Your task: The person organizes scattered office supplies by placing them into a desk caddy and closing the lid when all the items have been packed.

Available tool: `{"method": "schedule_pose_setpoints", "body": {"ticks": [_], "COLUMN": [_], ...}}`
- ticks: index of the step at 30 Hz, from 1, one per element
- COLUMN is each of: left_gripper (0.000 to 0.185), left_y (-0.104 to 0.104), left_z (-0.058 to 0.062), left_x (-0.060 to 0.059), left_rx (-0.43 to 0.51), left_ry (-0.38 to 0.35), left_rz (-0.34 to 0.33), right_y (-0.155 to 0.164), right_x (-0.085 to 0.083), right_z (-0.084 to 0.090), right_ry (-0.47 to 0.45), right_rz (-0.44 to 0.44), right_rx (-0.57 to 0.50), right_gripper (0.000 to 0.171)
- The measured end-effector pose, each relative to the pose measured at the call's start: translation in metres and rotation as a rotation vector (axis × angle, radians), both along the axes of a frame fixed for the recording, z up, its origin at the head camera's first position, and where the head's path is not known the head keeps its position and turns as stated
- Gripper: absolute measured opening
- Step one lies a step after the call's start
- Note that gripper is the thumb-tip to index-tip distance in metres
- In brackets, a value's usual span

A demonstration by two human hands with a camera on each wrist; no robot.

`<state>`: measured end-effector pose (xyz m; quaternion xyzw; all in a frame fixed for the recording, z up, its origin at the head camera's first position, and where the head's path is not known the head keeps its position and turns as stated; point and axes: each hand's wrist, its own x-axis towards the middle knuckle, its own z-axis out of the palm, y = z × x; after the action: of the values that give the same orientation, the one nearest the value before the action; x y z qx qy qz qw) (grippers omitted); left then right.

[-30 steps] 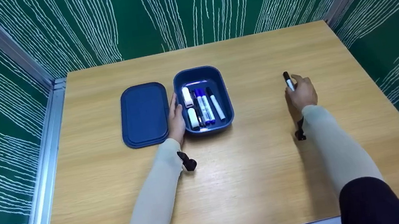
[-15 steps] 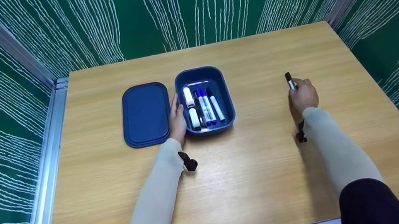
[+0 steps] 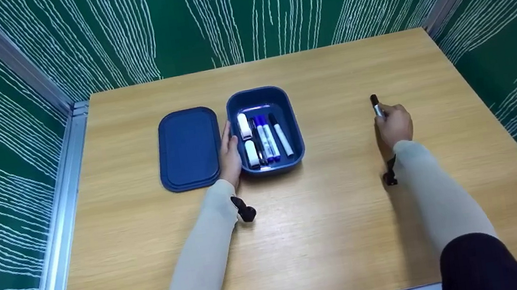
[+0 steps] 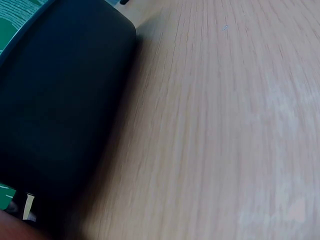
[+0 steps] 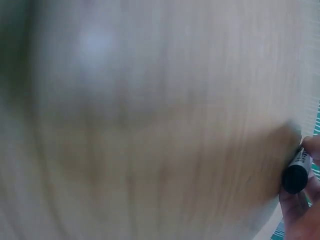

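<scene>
On the table's right side, my right hand (image 3: 396, 124) pinches a black-capped white marker (image 3: 375, 101), its cap pointing away from me. In the right wrist view the marker (image 5: 295, 177) shows a black end toward the camera, between thumb and fingers. My left hand (image 3: 229, 158) rests along the left wall of a dark blue box (image 3: 259, 95), fingers fairly straight. Inside lie two blue-capped markers (image 3: 267, 137), a black-capped marker (image 3: 281, 134), a dark pen (image 3: 258, 142) and two short white items (image 3: 243, 126) of unclear kind. The left wrist view shows the box's dark side (image 4: 60, 90).
A blue lid (image 3: 189, 149) lies flat left of the box, close beside my left hand. Green walls (image 3: 279, 8) with white lines border the wooden table (image 3: 332, 236) at back and sides. A metal rail (image 3: 55, 229) runs along the left edge.
My right hand's fingers have drawn in closer around the marker. The left hand, box and lid keep their places, apart from a slight shift of the view.
</scene>
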<state>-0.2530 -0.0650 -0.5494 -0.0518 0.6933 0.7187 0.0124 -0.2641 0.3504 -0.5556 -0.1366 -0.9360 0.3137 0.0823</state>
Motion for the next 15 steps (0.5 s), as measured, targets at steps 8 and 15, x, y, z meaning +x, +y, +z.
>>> {"method": "schedule_pose_setpoints", "body": {"ticks": [8, 15], "left_gripper": [0.051, 0.050], "left_y": [0.001, 0.000], "left_z": [0.000, 0.001], "left_x": [0.001, 0.001], "left_rx": [-0.021, -0.036], "left_ry": [-0.001, -0.023], "left_rz": [0.011, 0.005], "right_y": [-0.004, -0.013], "right_x": [0.001, 0.000], "right_z": [-0.002, 0.002], "right_ry": [0.000, 0.006], "right_rz": [-0.018, -0.032], "right_rx": [-0.086, -0.151], "right_gripper": [0.039, 0.037]}}
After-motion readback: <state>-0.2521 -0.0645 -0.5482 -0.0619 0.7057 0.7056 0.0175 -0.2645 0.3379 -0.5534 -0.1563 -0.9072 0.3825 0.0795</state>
